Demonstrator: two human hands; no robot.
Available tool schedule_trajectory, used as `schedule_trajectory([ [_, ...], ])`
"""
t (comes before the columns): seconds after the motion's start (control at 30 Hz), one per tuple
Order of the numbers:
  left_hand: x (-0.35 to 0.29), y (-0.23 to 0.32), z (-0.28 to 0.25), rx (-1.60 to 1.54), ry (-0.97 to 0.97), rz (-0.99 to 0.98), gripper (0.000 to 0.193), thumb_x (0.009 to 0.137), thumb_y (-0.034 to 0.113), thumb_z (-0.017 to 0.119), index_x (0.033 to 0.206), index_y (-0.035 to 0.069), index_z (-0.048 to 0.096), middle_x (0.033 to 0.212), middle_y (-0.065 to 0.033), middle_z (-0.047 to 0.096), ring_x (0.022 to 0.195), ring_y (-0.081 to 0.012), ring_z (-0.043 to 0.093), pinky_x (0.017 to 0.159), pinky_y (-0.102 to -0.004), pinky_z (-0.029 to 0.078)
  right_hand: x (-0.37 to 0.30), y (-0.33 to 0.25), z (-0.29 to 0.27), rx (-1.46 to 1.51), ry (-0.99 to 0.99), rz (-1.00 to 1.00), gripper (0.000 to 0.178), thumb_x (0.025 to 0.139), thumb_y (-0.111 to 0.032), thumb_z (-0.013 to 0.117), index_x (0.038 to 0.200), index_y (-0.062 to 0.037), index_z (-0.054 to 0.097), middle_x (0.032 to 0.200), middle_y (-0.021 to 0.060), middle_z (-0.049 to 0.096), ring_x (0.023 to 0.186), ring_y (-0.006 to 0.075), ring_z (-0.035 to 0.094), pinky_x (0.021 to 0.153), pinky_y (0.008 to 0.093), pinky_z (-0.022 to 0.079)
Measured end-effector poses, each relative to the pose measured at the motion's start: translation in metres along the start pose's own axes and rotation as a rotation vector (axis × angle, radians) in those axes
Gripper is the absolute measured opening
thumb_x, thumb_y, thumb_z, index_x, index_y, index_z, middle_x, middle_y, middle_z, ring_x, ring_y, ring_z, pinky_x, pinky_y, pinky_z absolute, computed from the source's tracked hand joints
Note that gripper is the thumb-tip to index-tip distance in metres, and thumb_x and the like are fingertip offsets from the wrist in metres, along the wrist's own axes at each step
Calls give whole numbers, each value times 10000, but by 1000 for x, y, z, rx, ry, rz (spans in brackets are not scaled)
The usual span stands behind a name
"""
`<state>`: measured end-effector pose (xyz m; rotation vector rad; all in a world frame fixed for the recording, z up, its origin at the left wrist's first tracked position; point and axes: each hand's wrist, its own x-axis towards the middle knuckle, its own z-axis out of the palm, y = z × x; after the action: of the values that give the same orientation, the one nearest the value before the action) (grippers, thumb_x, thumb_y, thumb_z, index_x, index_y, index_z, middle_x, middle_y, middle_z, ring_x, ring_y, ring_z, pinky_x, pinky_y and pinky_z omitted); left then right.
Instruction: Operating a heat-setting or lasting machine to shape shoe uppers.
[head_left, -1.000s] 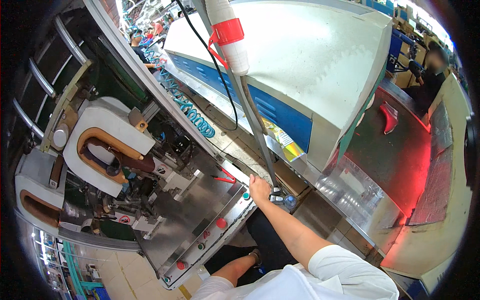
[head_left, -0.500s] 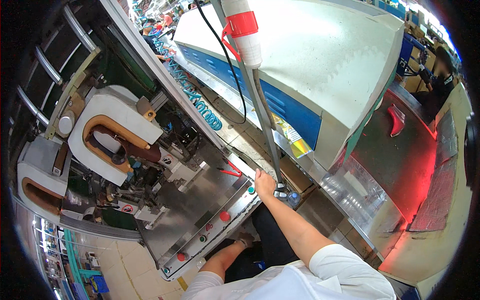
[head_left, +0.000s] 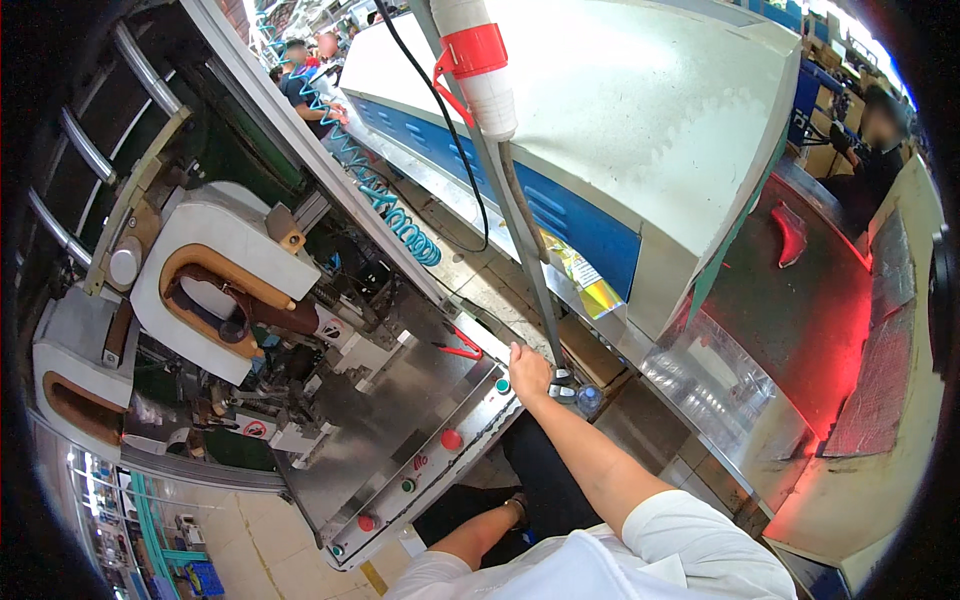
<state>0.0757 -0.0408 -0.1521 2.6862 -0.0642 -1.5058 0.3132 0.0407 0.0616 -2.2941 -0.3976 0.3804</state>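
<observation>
At the right end of the machine's front panel [head_left: 430,472], my right hand [head_left: 530,372] rests closed on the corner, its fingers curled and partly hidden. A green button [head_left: 502,386] sits beside it. My left hand [head_left: 518,508] is low by my thigh below the panel, its fingers hidden. A brown leather shoe upper [head_left: 285,312] sits inside the tan-lined, U-shaped white clamp [head_left: 215,262] of the machine at left. Red-handled pliers or snips [head_left: 465,346] lie on the metal tabletop [head_left: 400,385] near my right hand.
Red buttons [head_left: 451,440] line the panel. A grey pole [head_left: 530,270] rises beyond my right hand. Behind it stands a large white and blue machine [head_left: 590,130]. At right, a curved piece [head_left: 790,235] lies under red light on a dark surface; a person [head_left: 870,150] is beyond.
My left hand has moved a little right and down. My right hand stays on the corner. The opening in the shoe upper looks paler, and the view has shifted slightly.
</observation>
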Motion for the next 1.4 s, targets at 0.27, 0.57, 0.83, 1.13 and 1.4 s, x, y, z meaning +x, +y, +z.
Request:
schedule_trajectory([
  [0.27, -47, -75, -28, -66, -30, 54, 326, 707, 364, 611, 934, 140, 678, 988, -82, 646, 930, -274, 607, 767, -414, 487, 1, -1, 0, -22, 2, 4, 471, 890, -420, 367, 837, -31, 628, 787, 207, 632, 772, 379, 613, 717, 468, 470],
  [0.57, -40, -59, -13, -131, 137, 115, 340, 697, 361, 606, 940, 132, 673, 977, -115, 640, 915, -290, 606, 758, -419, 488, -2, -6, -6, -12, -3, 18, 471, 898, -413, 359, 837, -27, 622, 799, 217, 625, 783, 381, 603, 728, 458, 460],
  [0.83, -36, -44, -9, -101, 86, 188, 343, 699, 365, 594, 939, 132, 673, 968, -122, 640, 905, -292, 607, 755, -421, 488, 0, -5, -12, -39, -50, 78, 462, 897, -421, 354, 904, -39, 614, 833, 199, 633, 816, 374, 607, 734, 472, 461],
  [1.13, -48, -45, 1, -135, 36, 227, 346, 701, 368, 583, 939, 133, 672, 959, -128, 641, 895, -295, 608, 752, -423, 488, -2, -8, -8, -21, -51, 30, 470, 896, -420, 356, 868, -34, 621, 804, 198, 633, 780, 376, 613, 714, 470, 471],
  [1.4, -50, -40, -38, -71, 77, 105, 316, 721, 345, 556, 919, 126, 669, 889, -110, 651, 854, -304, 617, 730, -436, 491, 6, 7, -2, -35, 49, 12, 458, 887, -416, 386, 812, -34, 629, 728, 190, 629, 701, 371, 617, 646, 472, 481],
])
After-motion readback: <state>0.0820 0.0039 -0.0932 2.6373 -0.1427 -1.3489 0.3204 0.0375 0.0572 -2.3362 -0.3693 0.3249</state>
